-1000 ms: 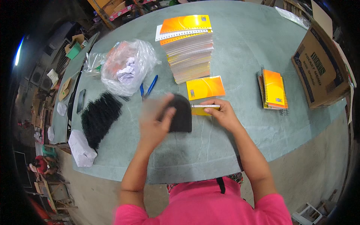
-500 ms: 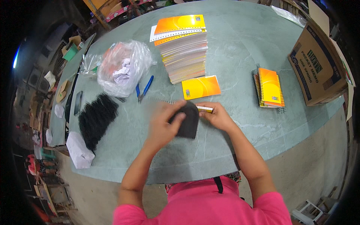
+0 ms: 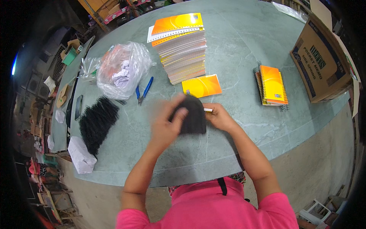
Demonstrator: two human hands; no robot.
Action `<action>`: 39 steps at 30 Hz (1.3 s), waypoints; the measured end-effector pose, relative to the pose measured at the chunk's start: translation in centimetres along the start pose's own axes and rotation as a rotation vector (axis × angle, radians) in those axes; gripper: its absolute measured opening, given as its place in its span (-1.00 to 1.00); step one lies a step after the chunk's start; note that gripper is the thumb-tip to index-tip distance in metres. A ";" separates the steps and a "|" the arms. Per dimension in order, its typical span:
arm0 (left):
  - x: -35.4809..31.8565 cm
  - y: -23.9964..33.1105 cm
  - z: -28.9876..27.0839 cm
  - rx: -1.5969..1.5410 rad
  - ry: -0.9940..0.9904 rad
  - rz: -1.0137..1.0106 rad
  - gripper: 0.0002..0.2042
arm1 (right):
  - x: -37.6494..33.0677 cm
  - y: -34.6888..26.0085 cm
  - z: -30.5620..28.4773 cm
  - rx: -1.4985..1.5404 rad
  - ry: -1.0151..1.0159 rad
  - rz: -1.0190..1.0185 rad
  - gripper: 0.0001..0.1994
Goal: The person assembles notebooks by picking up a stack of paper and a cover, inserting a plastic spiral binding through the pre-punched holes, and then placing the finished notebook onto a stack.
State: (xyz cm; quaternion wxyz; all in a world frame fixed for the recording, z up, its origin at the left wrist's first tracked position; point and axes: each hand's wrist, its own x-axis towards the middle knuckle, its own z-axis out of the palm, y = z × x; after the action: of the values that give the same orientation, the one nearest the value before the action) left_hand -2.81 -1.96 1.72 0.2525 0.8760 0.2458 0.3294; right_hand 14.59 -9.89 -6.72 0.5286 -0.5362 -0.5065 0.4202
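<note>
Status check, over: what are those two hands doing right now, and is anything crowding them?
Left hand and right hand both grip the black cover. Held over the green table. Orange notebook lies just beyond, apart; nothing in the way.

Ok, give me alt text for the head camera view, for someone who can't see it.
Both bare hands, left hand and right hand, grip a black rounded pad-like object over a grey-green tabletop. Beyond it lie a single orange-yellow notebook cover, a tall stack of orange-topped notebooks, blue-handled pliers and a pile of black spiral coils.
</note>
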 end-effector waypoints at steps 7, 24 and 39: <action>-3.9 0.3 0.3 -0.167 -0.429 -0.097 -0.65 | 0.1 0.4 0.4 0.049 0.082 -0.057 -0.68; -1.0 -2.1 1.6 0.328 -0.206 0.165 -0.78 | -0.2 -0.6 0.9 0.097 0.066 -0.070 -0.76; 0.4 -1.9 1.3 0.381 -0.171 0.238 -0.74 | -0.1 -0.2 0.9 0.039 0.238 -0.193 -0.79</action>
State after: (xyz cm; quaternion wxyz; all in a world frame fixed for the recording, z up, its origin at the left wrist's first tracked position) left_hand -2.09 -0.64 -0.13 0.0619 0.9552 0.1766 0.2292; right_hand 13.72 -9.86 -6.65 0.6330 -0.5206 -0.4814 0.3107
